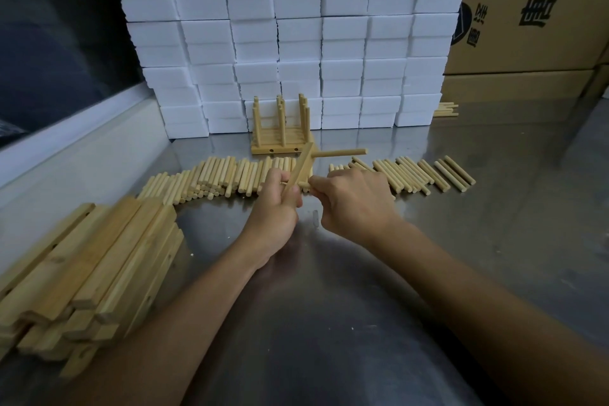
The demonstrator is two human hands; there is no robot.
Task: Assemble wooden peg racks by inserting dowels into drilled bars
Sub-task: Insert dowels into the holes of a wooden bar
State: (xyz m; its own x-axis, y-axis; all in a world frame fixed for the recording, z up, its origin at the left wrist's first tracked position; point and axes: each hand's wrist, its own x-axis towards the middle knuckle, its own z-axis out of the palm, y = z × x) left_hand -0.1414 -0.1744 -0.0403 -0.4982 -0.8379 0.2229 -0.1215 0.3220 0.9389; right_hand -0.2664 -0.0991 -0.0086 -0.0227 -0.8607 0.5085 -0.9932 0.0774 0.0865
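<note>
Hands met at frame centre: a drilled bar [301,170] was gripped upright and tilted in the left hand [276,211], one dowel [341,152] jutting sideways from its upper end. The right hand [354,204] was curled beside the bar's lower part; what it pinched could not be told. Loose round dowels [217,176] were spread behind on a shiny metal table [329,323]. Flat bars [89,270] were piled lower left. A finished rack [281,133] was set against white foam blocks [296,33]; cardboard boxes [527,10] were stacked upper right.
</note>
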